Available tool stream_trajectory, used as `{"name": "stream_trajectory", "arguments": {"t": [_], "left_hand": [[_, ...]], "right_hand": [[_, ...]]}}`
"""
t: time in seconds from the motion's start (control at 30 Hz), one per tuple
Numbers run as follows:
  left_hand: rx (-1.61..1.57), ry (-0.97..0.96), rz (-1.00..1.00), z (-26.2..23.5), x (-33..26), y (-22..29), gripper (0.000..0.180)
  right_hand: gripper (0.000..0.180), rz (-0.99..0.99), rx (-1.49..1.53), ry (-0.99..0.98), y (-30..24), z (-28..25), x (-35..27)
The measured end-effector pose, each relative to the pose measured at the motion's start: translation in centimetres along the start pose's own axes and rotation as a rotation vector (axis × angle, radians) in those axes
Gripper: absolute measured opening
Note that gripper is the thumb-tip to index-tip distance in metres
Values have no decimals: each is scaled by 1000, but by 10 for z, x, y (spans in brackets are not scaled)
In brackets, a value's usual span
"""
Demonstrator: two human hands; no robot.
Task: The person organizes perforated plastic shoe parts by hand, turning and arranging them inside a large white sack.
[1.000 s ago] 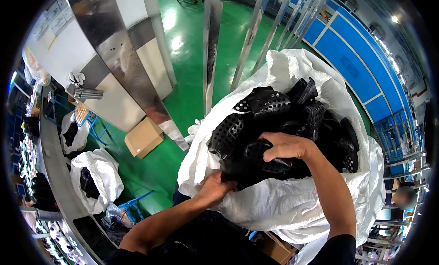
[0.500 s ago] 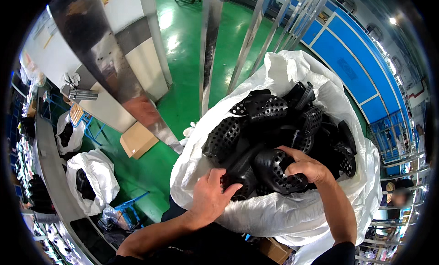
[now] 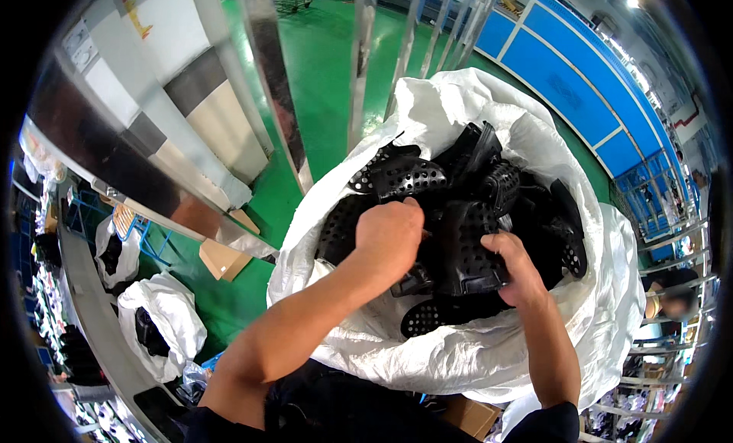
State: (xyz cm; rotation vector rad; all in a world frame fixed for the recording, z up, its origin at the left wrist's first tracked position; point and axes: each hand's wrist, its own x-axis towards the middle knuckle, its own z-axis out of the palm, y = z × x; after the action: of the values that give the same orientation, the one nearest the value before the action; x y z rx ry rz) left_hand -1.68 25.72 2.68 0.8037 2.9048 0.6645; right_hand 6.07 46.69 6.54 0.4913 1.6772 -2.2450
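A big white woven sack (image 3: 366, 351) stands with its mouth wide, heaped with black perforated clogs (image 3: 412, 177). My right hand (image 3: 521, 269) grips one black clog (image 3: 467, 252) by its side, thumb on the holed upper, at the middle of the heap. To the left of that clog, my left hand (image 3: 388, 240) is closed over the pile with its knuckles up. Its fingertips are hidden, so what they hold cannot be made out. Near the sack's front wall lies another holed clog (image 3: 424, 318), below both hands.
Metal posts (image 3: 275, 84) rise beyond the sack. Smaller white sacks (image 3: 172, 309) and a cardboard box (image 3: 223, 260) stand on the green floor at left. A long bench (image 3: 84, 290) runs along the left. Blue panels (image 3: 550, 76) line the far right. A person (image 3: 673, 298) is at the right edge.
My left hand has moved up and right, deeper over the heap, and closed. My right hand has turned its clog more upright. The view has shifted slightly.
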Motion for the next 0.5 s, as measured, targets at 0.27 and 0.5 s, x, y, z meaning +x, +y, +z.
{"name": "stream_trajectory", "arguments": {"t": [0.27,0.5], "left_hand": [[-477,2,-76,-13,-56,-16,58],[-338,103,26,38,-116,8,97]], "right_hand": [[59,-115,33,35,17,3,-41],[62,-42,91,74,38,13,-49]]}}
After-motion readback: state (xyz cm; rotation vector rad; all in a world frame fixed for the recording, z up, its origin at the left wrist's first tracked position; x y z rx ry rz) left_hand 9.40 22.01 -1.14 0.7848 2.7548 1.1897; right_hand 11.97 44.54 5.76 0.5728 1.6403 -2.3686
